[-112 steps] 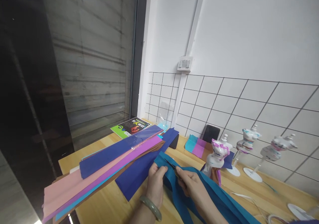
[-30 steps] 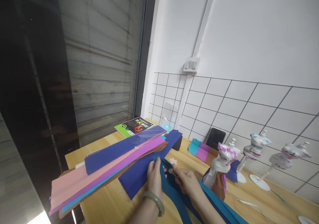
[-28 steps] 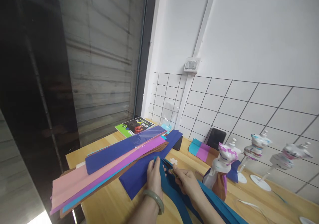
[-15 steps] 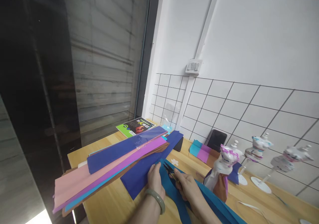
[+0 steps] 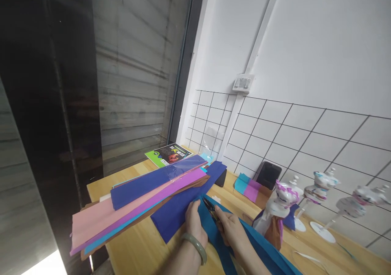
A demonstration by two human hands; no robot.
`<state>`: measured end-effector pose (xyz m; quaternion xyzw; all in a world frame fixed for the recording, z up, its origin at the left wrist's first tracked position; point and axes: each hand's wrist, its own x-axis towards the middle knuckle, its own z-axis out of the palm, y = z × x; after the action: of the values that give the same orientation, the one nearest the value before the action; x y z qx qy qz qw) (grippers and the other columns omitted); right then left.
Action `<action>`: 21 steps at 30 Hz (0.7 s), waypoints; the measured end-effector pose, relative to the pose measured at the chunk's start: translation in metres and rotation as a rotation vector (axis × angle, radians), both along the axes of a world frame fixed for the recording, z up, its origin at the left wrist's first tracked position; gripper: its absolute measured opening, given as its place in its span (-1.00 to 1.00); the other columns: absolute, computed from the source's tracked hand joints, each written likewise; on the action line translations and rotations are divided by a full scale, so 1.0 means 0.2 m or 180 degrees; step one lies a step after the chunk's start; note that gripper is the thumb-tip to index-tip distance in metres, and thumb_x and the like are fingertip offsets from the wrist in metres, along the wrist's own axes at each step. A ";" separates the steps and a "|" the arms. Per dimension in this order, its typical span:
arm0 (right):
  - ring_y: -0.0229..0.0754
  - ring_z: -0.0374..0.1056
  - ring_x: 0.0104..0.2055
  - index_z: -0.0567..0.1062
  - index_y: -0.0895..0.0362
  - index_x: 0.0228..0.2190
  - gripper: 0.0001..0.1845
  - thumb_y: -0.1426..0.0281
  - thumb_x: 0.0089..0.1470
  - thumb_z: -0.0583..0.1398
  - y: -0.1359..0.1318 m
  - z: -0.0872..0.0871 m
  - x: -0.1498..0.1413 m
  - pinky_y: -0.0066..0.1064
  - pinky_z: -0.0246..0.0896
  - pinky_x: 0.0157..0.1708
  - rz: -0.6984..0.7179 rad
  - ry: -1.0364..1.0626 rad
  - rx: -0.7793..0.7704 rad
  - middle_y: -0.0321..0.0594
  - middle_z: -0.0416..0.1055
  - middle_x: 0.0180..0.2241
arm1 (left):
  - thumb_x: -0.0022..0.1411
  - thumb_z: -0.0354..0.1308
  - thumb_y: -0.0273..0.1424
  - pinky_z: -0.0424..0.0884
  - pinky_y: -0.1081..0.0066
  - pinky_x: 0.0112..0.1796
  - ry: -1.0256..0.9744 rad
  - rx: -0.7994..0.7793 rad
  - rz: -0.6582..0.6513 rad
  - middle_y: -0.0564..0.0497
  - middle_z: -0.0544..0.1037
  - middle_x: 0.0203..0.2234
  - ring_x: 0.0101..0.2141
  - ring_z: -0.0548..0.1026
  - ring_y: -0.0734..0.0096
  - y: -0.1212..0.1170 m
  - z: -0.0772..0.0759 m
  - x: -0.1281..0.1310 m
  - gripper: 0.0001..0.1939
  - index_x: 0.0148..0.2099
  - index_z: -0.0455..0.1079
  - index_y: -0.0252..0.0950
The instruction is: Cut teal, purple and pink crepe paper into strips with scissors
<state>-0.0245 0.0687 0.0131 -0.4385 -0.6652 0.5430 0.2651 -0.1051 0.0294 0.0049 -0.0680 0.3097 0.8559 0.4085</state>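
Room low, left of centre: bare tabletop point(image 5: 131, 248) runs to the left hand point(image 5: 194, 222), but the paper stack point(image 5: 122, 216) and indigo sheet point(image 5: 171, 218) hem it above; mannequins point(image 5: 319, 185) crowd the right.

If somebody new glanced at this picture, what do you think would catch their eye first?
Probably the bright pile of folded sheets on the table's left, dark blue on top. Next, the right hand holding scissors at the teal sheet in the left hand. Three small mannequins stand on the right.
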 end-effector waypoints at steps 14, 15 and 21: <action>-0.43 -0.23 -0.81 0.08 0.04 -0.78 -0.43 -0.15 -0.21 0.07 0.00 0.02 -0.07 -0.47 -0.41 -0.78 0.0086 0.0031 0.0070 -0.53 -0.15 -0.84 | -0.03 0.15 -0.46 0.42 0.37 -0.36 -0.0209 -0.0060 -0.0077 0.08 0.44 -0.63 -0.49 0.48 0.34 -0.01 0.01 0.01 -0.94 -0.48 0.31 -0.27; -0.42 -0.23 -0.81 0.09 0.04 -0.78 -0.43 -0.16 -0.21 0.07 0.00 0.02 -0.07 -0.47 -0.41 -0.77 0.0085 0.0024 0.0072 -0.53 -0.15 -0.84 | -0.02 0.15 -0.46 0.43 0.36 -0.33 -0.0199 -0.0058 -0.0063 0.06 0.46 -0.60 -0.45 0.50 0.32 -0.01 0.01 0.01 -0.96 -0.46 0.33 -0.28; -0.43 -0.25 -0.79 0.09 0.05 -0.81 -0.42 -0.13 -0.18 0.09 -0.01 0.05 -0.07 -0.46 -0.41 -0.77 0.0046 -0.0020 0.0112 -0.52 -0.17 -0.84 | -0.01 0.16 -0.46 0.42 0.34 -0.25 -0.0138 -0.0052 -0.0043 -0.01 0.54 -0.46 -0.32 0.52 0.26 0.00 -0.01 0.00 -0.95 -0.39 0.38 -0.29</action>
<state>-0.0387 0.0659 0.0240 -0.4306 -0.6787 0.5317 0.2669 -0.1046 0.0285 0.0030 -0.0878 0.3081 0.8490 0.4202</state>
